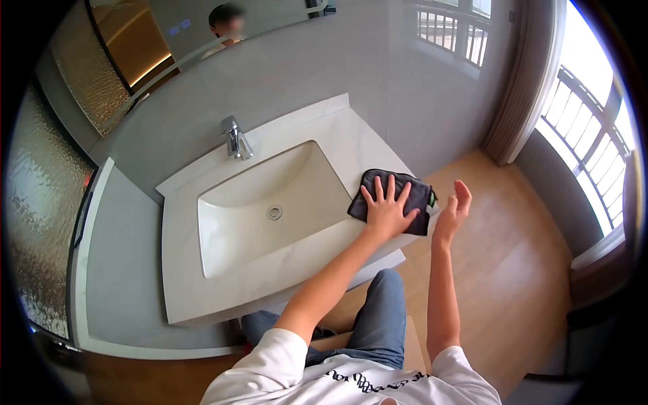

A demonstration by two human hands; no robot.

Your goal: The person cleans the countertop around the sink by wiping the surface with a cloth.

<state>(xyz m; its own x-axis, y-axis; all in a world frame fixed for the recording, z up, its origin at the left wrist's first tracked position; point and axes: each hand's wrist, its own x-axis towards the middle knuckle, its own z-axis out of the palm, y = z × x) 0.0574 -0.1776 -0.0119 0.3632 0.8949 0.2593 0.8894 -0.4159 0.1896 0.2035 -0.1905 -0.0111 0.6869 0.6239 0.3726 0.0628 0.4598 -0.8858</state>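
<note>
A dark grey cloth (pixel 363 209) with a green tag lies flat on the right end of the white countertop (pixel 270 270), its right edge at the counter's end. My left hand (pixel 389 208) presses on it from above, palm down and fingers spread. Just right of the cloth, my right hand (pixel 454 212) is raised beside the counter's end, its fingers partly bent and apart, holding nothing. Left of the cloth is the white rectangular sink (pixel 297 196) with a round drain.
A chrome faucet (pixel 236 140) stands behind the sink. Above is a mirror (pixel 196 30) reflecting a person. At the left is a textured glass door (pixel 40 223); at the right, a curtain (pixel 523 88) and a window with railings (pixel 587 118).
</note>
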